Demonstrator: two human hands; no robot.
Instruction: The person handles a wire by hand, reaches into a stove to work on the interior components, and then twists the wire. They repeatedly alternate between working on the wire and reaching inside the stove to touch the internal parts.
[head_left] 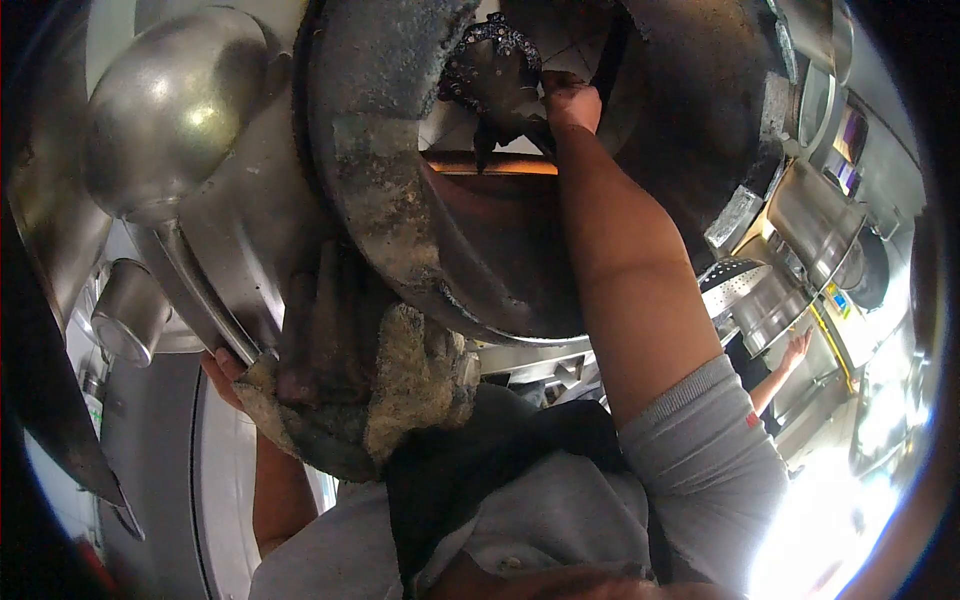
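Observation:
My right hand (573,105) is closed inside the opening of a large, dark, crusted round vessel or ring (380,190). It meets a black, irregular, speckled piece (500,75), whose kind I cannot make out. Below that piece runs an orange-lit strip (495,163). At the lower left, my left hand (228,377) has its fingers bent round the lower end of the handle of a large metal ladle (185,110), bowl upward. Against that hand lies a stiff, crusted, cloth-like piece (405,375); it hides part of the grip.
A metal cup (130,312) stands beside the ladle's handle. On the right are metal pans (815,220), a perforated skimmer (735,280) and another person's hand (797,350). Strong glare covers the lower right.

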